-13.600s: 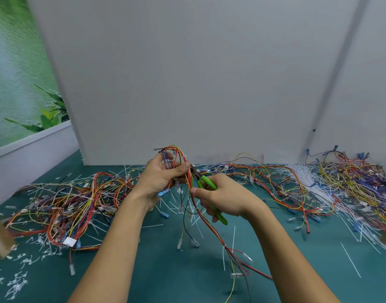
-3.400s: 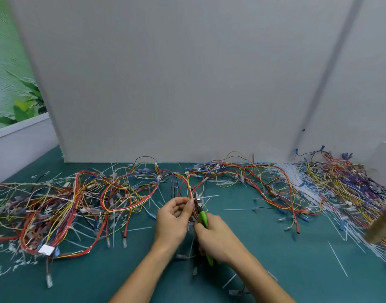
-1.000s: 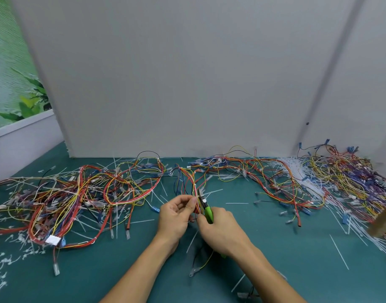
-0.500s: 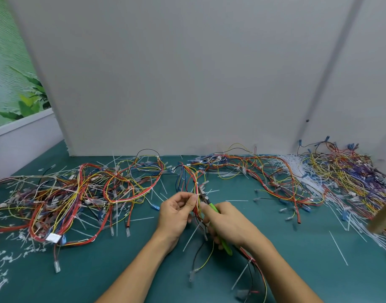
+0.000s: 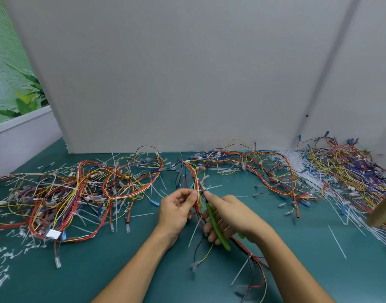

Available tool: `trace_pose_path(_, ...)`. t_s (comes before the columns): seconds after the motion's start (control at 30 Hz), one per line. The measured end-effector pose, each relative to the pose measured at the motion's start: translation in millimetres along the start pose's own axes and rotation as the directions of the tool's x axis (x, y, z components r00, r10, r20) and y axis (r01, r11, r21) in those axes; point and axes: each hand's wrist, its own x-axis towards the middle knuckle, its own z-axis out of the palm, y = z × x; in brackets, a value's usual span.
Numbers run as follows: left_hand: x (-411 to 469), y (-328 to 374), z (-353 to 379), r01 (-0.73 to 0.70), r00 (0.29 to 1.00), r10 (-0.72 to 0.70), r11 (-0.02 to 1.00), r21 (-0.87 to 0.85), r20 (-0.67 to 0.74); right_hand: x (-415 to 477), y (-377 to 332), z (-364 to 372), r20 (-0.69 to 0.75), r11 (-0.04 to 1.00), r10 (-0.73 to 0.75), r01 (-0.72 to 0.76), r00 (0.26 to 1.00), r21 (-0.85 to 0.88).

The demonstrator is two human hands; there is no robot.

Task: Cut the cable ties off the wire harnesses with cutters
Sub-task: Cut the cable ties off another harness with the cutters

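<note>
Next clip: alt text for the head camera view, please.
A person's left hand pinches a wire harness above a teal table while the right hand holds green-handled cutters, their tip at the bundle. More tangled harnesses lie in heaps to both sides, among scattered white cable ties.

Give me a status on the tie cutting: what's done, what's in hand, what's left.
Done: snipped white tie pieces litter the green mat at front left.
In hand: the left hand pinches one harness while the right hand holds the green cutters, tip at that bundle.
Left: the tangled left pile shows white ties on its wires; the far-right pile is too tangled to judge.
</note>
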Motion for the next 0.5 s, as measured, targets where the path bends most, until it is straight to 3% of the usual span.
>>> trace_pose_path(0.23,-1.1,-1.5,1.9,-0.038,0.999,0.038,0.999,0.01,0.028,-0.7,2.8,-9.4,0.028,0.999,-0.021,0.021,0.999,-0.026)
trace_pose_path(0.5,-0.2,-3.2,0.3,-0.041,0.999,0.041,0.999,0.002,0.024,2.4,9.5,0.5,-0.091,0.949,-0.115,0.083,0.989,-0.303)
